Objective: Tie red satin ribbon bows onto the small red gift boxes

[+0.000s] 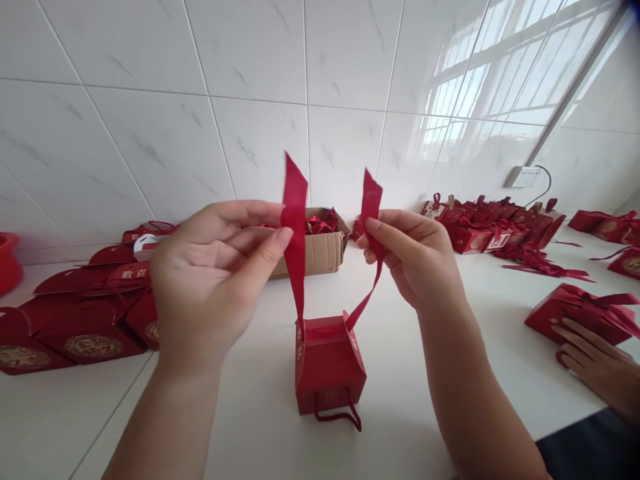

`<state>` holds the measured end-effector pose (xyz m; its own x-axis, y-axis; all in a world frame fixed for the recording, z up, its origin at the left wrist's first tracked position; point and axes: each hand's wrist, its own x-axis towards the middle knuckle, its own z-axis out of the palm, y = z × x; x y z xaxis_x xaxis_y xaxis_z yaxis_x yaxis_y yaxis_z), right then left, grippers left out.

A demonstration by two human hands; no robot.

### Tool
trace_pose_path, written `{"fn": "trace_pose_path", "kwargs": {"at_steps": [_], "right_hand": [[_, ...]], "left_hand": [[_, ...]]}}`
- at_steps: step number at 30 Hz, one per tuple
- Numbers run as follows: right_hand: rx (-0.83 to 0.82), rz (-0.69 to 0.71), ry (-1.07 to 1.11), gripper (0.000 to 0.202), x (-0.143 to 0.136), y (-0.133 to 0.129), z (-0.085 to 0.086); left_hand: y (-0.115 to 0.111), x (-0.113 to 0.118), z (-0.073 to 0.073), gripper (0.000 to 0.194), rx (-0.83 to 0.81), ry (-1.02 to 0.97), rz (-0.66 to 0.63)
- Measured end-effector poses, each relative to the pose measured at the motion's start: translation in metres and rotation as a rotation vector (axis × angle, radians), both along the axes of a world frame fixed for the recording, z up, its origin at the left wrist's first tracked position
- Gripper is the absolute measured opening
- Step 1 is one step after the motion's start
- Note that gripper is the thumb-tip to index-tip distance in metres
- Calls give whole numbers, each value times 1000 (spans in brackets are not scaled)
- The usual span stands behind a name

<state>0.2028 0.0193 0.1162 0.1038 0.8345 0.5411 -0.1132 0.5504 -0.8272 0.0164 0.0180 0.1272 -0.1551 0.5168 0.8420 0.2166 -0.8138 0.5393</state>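
A small red gift box point(330, 367) stands on the white table, its cord handle point(340, 418) hanging down at the near side. One red ribbon point(296, 267) passes across the top of the box, and both its ends rise from there. My left hand point(220, 273) pinches one end between thumb and fingers, its slanted tip sticking up. Opposite it, my right hand point(415, 253) pinches the other end at about the same height. Both hands are above the box and apart from each other.
Red gift boxes point(95, 327) crowd the left. Behind stands a cardboard box point(320, 253) holding red ribbons. More boxes point(495, 223) and loose ribbons point(545, 261) lie at the right. Another person's hand point(595, 353) touches a bow-tied box point(560, 313). A tiled wall point(260, 53) bounds the table.
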Motion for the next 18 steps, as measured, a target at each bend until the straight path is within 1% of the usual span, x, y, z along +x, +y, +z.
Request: {"fn": "trace_pose_path", "kwargs": {"at_steps": [4,6,8,14,18], "right_hand": [[-53,34,-88,14,-10,-4,-2],[-89,34,-160,15,-13,-5,-2],[-115,23,-221,15,-15,-6,-1],[-147,-47,-328,18,-16,-4,0],[-156,-13,-336,20,-15,-3,0]], "left_hand": [[-1,0,-2,48,-53,55,-181],[-2,-1,-3,57,-68,96,-240],[-2,-2,-3,63,-78,117,-270],[-2,-1,-5,81,-69,92,-338],[-1,-1,-7,85,-60,113,-357]]}}
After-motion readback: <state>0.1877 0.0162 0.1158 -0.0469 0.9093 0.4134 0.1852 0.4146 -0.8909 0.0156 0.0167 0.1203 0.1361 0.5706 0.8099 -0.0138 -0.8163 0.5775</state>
